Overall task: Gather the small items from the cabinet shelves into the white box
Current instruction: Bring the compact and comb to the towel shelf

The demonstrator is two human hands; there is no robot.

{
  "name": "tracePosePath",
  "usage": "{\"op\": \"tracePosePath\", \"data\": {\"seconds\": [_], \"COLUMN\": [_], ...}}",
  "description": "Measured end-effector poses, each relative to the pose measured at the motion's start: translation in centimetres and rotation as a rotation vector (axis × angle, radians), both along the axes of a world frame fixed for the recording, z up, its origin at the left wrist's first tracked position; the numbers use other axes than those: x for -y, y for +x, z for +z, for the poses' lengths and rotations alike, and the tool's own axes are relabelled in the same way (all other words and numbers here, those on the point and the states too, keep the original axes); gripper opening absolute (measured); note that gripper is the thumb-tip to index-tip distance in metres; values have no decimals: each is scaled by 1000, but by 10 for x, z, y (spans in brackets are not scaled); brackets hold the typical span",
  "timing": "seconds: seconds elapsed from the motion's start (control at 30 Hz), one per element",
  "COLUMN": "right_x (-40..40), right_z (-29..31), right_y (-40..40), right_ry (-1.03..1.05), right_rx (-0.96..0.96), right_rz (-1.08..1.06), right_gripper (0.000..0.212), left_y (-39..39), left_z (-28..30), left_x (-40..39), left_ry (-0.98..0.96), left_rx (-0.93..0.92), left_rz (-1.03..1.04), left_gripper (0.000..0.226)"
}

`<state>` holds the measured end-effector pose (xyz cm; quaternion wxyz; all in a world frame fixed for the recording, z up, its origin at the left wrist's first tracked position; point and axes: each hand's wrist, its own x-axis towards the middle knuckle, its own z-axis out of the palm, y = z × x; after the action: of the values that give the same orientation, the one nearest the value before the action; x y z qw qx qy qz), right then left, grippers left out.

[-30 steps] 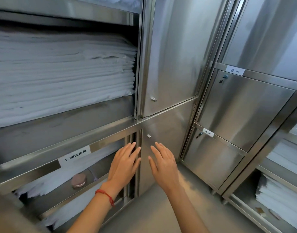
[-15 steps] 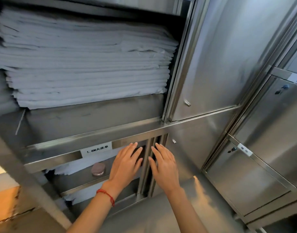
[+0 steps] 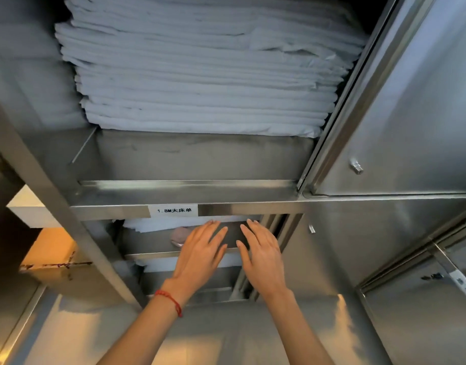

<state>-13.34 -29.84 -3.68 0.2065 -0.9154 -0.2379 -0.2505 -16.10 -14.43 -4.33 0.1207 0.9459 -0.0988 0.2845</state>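
Note:
A small round pinkish item (image 3: 179,235) lies on the lower shelf (image 3: 153,255) of the steel cabinet, just under the label (image 3: 173,210). My left hand (image 3: 200,252), with a red string on its wrist, is held flat in front of that shelf, its fingers straight and partly covering the item's right side. My right hand (image 3: 262,252) hovers beside it, fingers spread and straight, holding nothing. A white box corner (image 3: 29,206) shows at the far left, behind the cabinet's frame.
A tall stack of folded white sheets (image 3: 205,69) fills the upper shelf. More white linen (image 3: 158,223) lies at the back of the lower shelf. Shut steel doors (image 3: 400,106) stand to the right. A cardboard box (image 3: 52,256) sits low at the left.
The view has swung left, bringing the open cabinet to the middle. Both hands stay flat and side by side, now in front of the lower shelf opening near the pinkish item.

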Motion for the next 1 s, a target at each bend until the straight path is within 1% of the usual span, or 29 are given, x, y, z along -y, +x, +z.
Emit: {"op": "tracePosePath", "data": {"seconds": [0.13,0.3,0.77,0.9,1.0], "right_x": [-2,-12,-51,-61,-67], "right_z": [-17,-40,-107,-126,-146], "right_y": [12,24,56,63,72], "right_ry": [-16,-16,-7,0,-11], "right_rx": [0,-52,-94,-125,-131], "right_rz": [70,132,196,216,239], "right_gripper": [39,39,37,35,36], "left_y": [2,3,26,34,38], "left_z": [-12,-27,-97,-121,-138], "left_x": [-2,-13,-52,-68,-80], "left_ry": [-19,-25,-20,17,19], "left_rx": [-30,-60,-101,-40,-55], "left_rz": [41,79,144,162,195], "left_gripper": [42,42,45,30,41]}}
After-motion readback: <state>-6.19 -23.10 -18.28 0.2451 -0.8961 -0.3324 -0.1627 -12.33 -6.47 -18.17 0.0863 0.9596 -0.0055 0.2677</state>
